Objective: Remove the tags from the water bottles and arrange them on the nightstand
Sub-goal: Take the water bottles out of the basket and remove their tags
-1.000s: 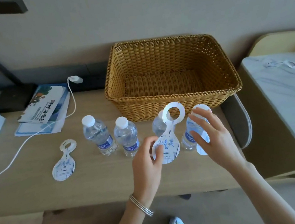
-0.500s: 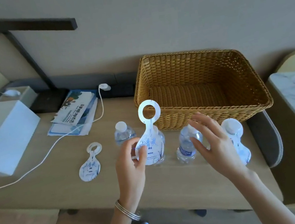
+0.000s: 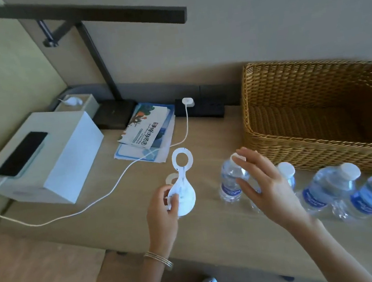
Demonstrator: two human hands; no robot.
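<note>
The left hand (image 3: pixel 164 212) pinches a freed bottle-neck tag (image 3: pixel 183 186) upright — likely to set it aside — while the right hand (image 3: pixel 264 187), fingers spread and empty, hovers just before the nearest water bottle (image 3: pixel 230 182).

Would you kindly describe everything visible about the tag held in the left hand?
The tag is a flat white card, apparently paper or thin plastic, with a ring-shaped loop at the top and a wider teardrop body bearing faint bluish print. It is off any bottle, held roughly upright above the wooden desk. The left hand pinches its lower body between thumb and fingers; nothing else clearly touches it.
</note>
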